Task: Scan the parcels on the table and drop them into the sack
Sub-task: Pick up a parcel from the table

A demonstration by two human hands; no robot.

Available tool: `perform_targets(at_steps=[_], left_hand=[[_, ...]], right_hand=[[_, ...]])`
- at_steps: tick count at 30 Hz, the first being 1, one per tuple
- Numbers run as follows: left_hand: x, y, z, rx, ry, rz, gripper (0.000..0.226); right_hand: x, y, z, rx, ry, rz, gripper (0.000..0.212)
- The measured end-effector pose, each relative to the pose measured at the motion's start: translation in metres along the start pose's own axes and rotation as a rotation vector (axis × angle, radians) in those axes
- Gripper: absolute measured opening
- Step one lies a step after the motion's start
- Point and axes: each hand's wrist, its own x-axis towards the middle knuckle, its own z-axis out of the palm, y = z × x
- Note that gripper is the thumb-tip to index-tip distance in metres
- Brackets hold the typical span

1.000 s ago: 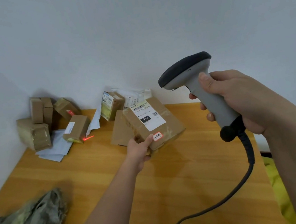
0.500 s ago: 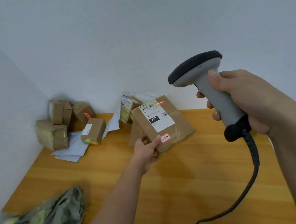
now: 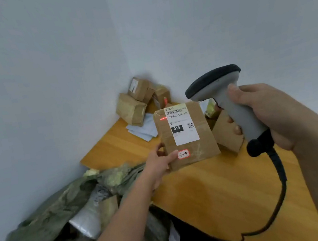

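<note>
My left hand (image 3: 159, 164) pinches the lower left corner of a flat brown cardboard parcel (image 3: 202, 134) with a white shipping label, held tilted above the wooden table (image 3: 217, 190). A red scan line falls on the label's upper left by the barcode. My right hand (image 3: 265, 116) grips a grey barcode scanner (image 3: 227, 97) with a black head, just right of the parcel and aimed at it. Its black cable hangs down over the table. The green sack (image 3: 52, 227) gapes open at the table's left end, with a silvery grey packet (image 3: 87, 221) inside.
Several small brown boxes (image 3: 137, 105) are piled in the table's far corner against the white wall, with white envelopes (image 3: 145, 129) beside them. Another brown box (image 3: 227, 136) lies behind the held parcel, under the scanner.
The view has swung left, bringing the sack into sight. My left hand has carried the parcel left toward the sack side, and the red line now sits at the label's upper left.
</note>
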Motion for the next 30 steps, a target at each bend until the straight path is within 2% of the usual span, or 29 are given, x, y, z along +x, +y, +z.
perform_targets(at_steps=[5,10,14,24,30], left_hand=[[-0.017,-0.010,-0.106,0.036,0.188,0.008,0.074],[-0.026,-0.026,-0.174,-0.100,0.327,-0.033,0.065],[-0.027,-0.035,-0.197,-0.188,0.369,-0.043,0.053],[-0.018,-0.035,-0.216,-0.257,0.347,-0.065,0.071],[-0.017,-0.046,-0.229,-0.189,0.375,-0.083,0.064]], right_hand=[[0.013,0.001,0.089,-0.071,-0.125,-0.011,0.034],[0.021,-0.005,0.149,-0.111,-0.201,-0.029,0.034],[0.025,-0.012,0.175,-0.104,-0.231,-0.043,0.036],[0.030,-0.020,0.196,-0.133,-0.244,-0.089,0.038],[0.033,-0.012,0.207,-0.036,-0.292,-0.022,0.032]])
